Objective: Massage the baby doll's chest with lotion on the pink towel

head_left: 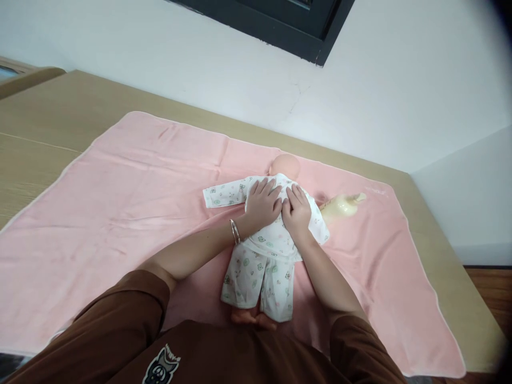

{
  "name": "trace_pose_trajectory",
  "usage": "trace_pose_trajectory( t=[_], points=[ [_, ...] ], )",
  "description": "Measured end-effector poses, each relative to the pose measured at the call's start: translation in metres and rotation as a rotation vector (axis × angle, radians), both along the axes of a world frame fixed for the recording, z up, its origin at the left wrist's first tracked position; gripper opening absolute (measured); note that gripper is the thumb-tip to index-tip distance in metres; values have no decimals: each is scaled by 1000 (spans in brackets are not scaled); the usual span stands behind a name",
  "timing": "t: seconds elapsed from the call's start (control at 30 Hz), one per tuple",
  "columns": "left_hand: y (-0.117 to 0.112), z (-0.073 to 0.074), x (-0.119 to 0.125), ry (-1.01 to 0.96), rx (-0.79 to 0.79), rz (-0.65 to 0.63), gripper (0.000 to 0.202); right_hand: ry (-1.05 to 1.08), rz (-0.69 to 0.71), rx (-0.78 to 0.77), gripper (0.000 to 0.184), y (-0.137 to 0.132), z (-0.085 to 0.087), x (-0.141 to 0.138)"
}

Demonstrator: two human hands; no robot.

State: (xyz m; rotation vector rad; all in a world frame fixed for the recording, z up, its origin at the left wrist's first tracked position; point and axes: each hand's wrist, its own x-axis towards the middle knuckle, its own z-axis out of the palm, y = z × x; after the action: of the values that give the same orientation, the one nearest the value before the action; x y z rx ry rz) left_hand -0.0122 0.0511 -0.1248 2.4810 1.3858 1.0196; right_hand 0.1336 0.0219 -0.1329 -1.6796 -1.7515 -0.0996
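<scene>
Doll point(276, 240) in white printed clothes point(242, 269) lay on a pink blanket point(160, 170), with its head point(285, 164) far from us. To the left of the doll, we saw the wooden table point(44, 122). On the doll's upper body, our left hand point(264, 205), with a bracelet point(235, 232) at the wrist, rested open, without gripping. More to the right on the doll, our right hand point(298, 213) rested in the same loose way. Right of the doll, beside its sleeve point(320, 226), was a pale yellow bottle-like object point(343, 206).
</scene>
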Motion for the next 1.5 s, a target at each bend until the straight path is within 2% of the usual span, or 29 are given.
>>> trace_pose_trajectory(
  t=[0.1,0.17,0.33,0.4,0.47,0.63,0.7,0.77,0.93,1.03,1.13,1.3,1.37,1.5],
  points=[
    [4,2,0,47,-13,-49,49,-49,22,-100,54,3,4,1],
    [6,3,0,60,0,-80,48,-69,26,-97,53,4,4,2],
    [1,-1,-2,1,71,-74,35,-58,2,136,41,2,-5,2],
    [-1,-2,-3,-23,80,-69,31,-45,1,172,40,0,-7,2],
    [-1,-1,-2,-28,71,-64,32,-33,1,140,40,0,-6,2],
    [2,3,0,40,-15,-42,49,-89,25,-99,54,3,4,2],
    [4,3,0,46,-14,-56,50,-116,36,-113,55,4,4,3],
    [6,0,0,16,26,-75,44,-110,31,-47,51,5,1,4],
    [5,-5,-1,-127,179,-121,26,-44,20,228,32,2,-8,4],
    [4,-6,-2,-160,228,-115,23,-13,37,300,27,0,-8,3],
    [3,-5,-2,-129,209,-81,25,-9,34,260,30,-1,-5,3],
    [4,-3,1,-27,40,-14,47,-81,-19,-1,48,0,2,1],
    [5,-4,2,-4,10,-18,52,-99,-28,-58,52,2,3,1],
    [8,-6,0,-58,80,-96,38,-68,17,49,44,3,-1,3]
  ],
)
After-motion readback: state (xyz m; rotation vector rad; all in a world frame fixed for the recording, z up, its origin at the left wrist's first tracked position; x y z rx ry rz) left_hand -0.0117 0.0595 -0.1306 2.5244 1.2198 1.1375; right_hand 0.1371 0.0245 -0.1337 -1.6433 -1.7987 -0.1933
